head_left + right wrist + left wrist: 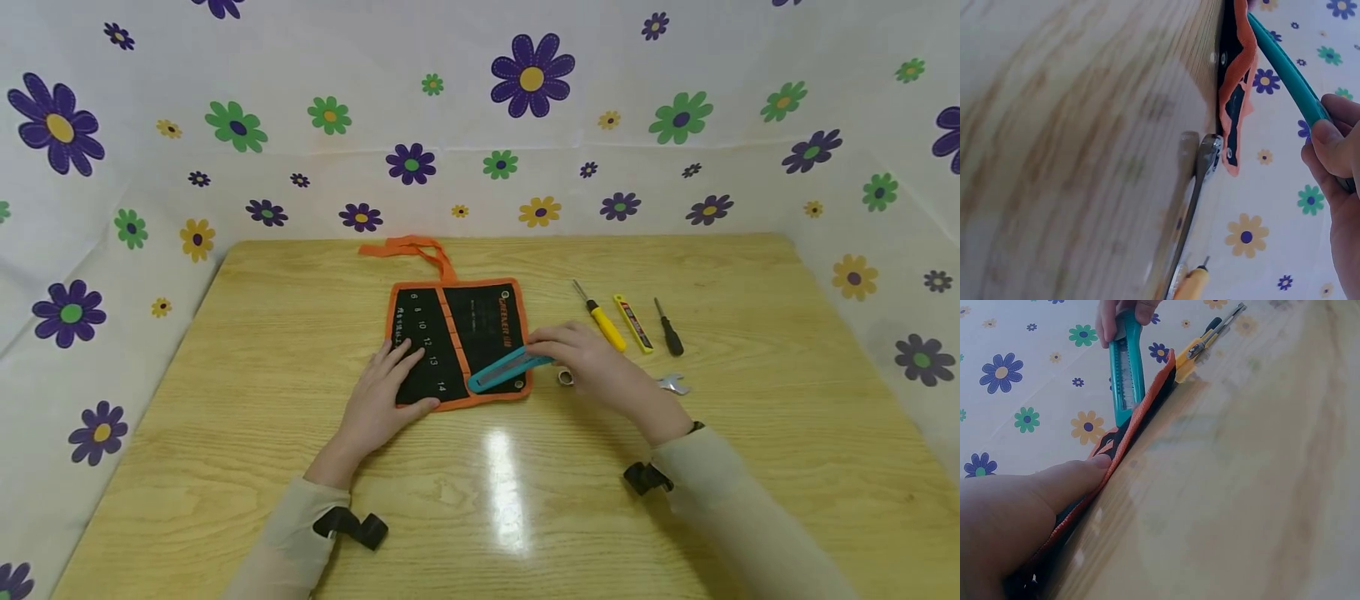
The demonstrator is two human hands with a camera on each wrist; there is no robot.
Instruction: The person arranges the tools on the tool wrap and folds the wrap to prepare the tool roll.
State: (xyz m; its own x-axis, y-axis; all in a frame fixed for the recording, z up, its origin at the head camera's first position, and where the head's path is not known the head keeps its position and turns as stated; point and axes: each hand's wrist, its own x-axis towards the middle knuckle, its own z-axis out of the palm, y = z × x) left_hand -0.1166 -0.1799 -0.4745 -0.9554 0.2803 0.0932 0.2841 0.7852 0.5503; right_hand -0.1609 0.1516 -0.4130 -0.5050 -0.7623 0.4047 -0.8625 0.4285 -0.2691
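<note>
A black tool pouch [483, 321] with orange trim lies unfolded on the table, its numbered pockets on the left half. My left hand [375, 404] rests on that half with fingers spread and thumb [1069, 481] along the near edge. In my right hand [592, 362] a teal utility knife [501, 372] is pinched by one end. Its other end meets the orange pocket edge near the middle of the pouch; I cannot tell if it is inside a pocket. Under and beside the right hand lies a wrench [675, 384], partly hidden; the right wrist view shows its ring end [1210, 150].
Right of the pouch lie a yellow-handled screwdriver [606, 328], a narrow yellow case [633, 323] and a black-handled screwdriver [670, 333]. An orange tie strap [420, 246] trails from the pouch's far edge. Flower-patterned cloth [465, 100] walls the wooden table [420, 508] at the back and sides.
</note>
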